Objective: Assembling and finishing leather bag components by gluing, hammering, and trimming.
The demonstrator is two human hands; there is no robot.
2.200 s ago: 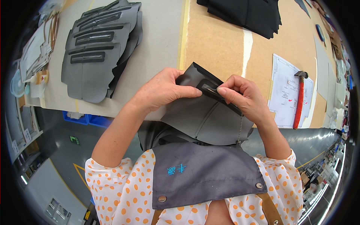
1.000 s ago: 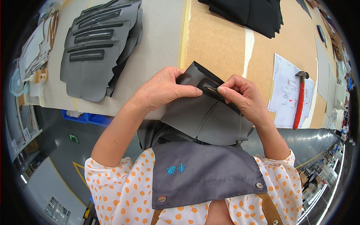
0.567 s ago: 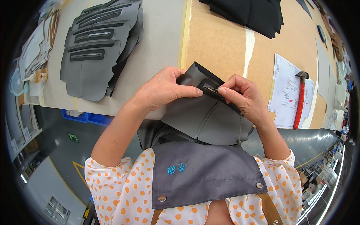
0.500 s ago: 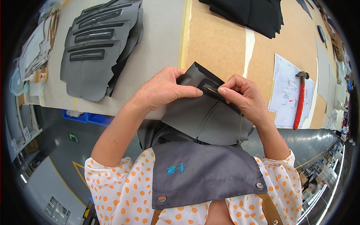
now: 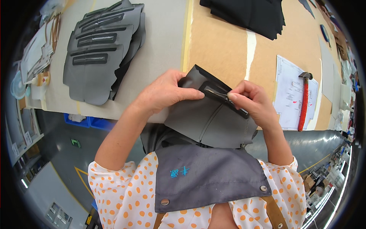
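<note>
A grey leather panel [image 5: 190, 116] hangs over the table's near edge and down toward my apron. Its raised upper edge is pinched in my left hand [image 5: 162, 92], thumb on top and fingers hidden behind. Beside that thumb, a black-framed slot [image 5: 206, 84] runs slantwise across the panel. My right hand [image 5: 252, 102] closes on a slim pointed metal tool [image 5: 216, 92], its tip lying along the slot close to the left thumb. Whether the tool is tweezers or small scissors I cannot tell. A thin cord or chain [image 5: 246, 131] dangles below my right hand.
At the left lies a stack of grey leather panels [image 5: 87, 78] with similar slots. Black pieces [image 5: 248, 15] are piled at the far side. A red-handled hammer [image 5: 304, 105] rests on a printed sheet [image 5: 286, 91] at the right. A glue bottle [image 5: 42, 79] stands far left.
My right hand has shifted slightly to the right and down, and more of the pointed tool shows beyond its fingers. My left hand keeps its hold on the panel.
</note>
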